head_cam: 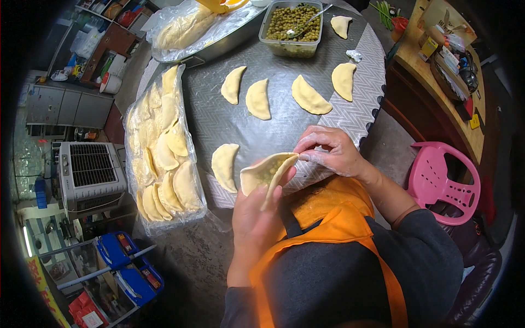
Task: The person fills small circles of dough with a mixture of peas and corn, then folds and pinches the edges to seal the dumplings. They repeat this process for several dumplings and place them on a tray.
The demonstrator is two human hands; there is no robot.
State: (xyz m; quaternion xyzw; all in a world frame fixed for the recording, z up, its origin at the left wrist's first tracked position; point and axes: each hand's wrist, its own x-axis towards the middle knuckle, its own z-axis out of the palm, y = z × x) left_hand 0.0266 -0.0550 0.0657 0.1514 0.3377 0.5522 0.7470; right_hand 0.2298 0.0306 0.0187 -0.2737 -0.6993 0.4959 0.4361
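My left hand (259, 215) cradles a folded dough wrapper (254, 176) from below, with pea filling (271, 169) showing between its parted edges. At the wrapper's right corner, the thumb and fingers of my right hand (326, 149) pinch the two edges together. Flour whitens the right fingertips. Left of the wrapper, a sealed half-moon dumpling (224, 167) lies on the round table (205, 119). Farther back lie several more, among them a dumpling (258, 99) and a larger one (310, 96).
A plastic-lined tray (202, 192) of dumplings stands at the table's left edge. At the back are a clear tub (293, 50) of pea filling with a spoon (313, 18) and a metal tray (229, 37) holding dough (186, 30). A pink plastic chair (430, 180) stands right.
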